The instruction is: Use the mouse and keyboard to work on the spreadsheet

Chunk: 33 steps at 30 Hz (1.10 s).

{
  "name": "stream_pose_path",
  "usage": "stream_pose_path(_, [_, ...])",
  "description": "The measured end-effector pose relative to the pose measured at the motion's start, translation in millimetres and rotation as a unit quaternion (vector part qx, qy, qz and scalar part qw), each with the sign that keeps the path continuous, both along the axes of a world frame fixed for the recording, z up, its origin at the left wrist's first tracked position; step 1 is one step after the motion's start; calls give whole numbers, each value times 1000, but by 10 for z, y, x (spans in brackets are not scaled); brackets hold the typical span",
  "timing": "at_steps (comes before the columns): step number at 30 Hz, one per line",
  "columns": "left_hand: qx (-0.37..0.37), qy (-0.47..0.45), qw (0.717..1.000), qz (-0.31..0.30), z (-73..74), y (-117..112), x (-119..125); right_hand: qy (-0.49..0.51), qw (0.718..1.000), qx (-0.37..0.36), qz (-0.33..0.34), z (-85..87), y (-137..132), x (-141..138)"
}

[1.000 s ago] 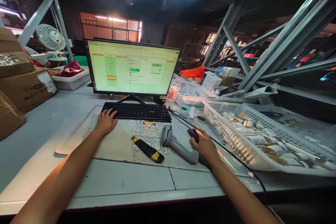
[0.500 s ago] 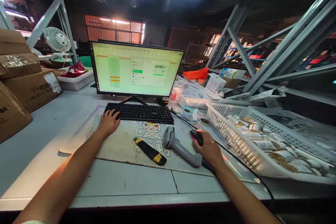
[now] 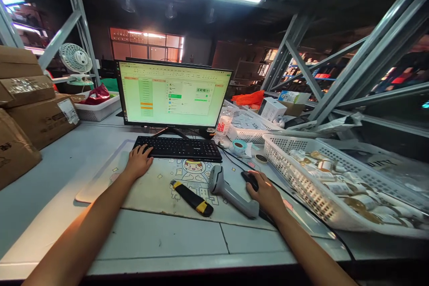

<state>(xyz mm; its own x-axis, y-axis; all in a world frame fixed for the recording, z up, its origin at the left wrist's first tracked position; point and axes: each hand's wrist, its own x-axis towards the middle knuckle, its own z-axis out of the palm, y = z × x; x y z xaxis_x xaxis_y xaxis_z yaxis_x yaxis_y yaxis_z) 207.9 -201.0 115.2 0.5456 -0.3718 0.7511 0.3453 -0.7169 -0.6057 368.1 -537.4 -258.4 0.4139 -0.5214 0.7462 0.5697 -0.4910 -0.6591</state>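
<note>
My left hand (image 3: 138, 161) rests with fingers spread on the left end of the black keyboard (image 3: 181, 148). My right hand (image 3: 266, 193) is wrapped over a black computer mouse (image 3: 250, 181) on the right part of the desk mat (image 3: 144, 192). Just left of that hand lies a grey barcode scanner (image 3: 231, 194), head toward the keyboard. A black and yellow box cutter (image 3: 192, 198) lies on the mat between both hands. Behind the keyboard stands a lit monitor (image 3: 174, 96) showing a spreadsheet with a chat window over it.
At right, a white basket (image 3: 288, 165) holds several small bottles (image 3: 335, 183). Blue tape roll (image 3: 239, 145), plastic cup (image 3: 222, 124) and another white basket (image 3: 248, 134) stand behind. Cardboard boxes (image 3: 40, 116) are stacked at left, near a fan (image 3: 75, 58). Metal shelf beams rise on both sides.
The view has tilted up slightly, so everything sits a little lower. The right hand and mouse have shifted slightly on the mat; the left hand stays on the keyboard.
</note>
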Motion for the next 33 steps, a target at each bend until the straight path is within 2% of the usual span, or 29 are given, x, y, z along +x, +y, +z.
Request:
stream_pose_path(13, [18,-7,999,-27,32,84,77,-27,1000,5,3,-16,23,37])
stream_pose_path(20, [9,-4,1000,-24,25,43,39,-27,1000,6,2,-2,21,34])
stream_pose_path(27, [5,-4,999,-39,-5,16,5,-18,1000,2,-21,-12,-2,100])
stream_pose_path(33, [2,-3,999,-46,-9,11,1,28,1000,2,2,6,-13,83])
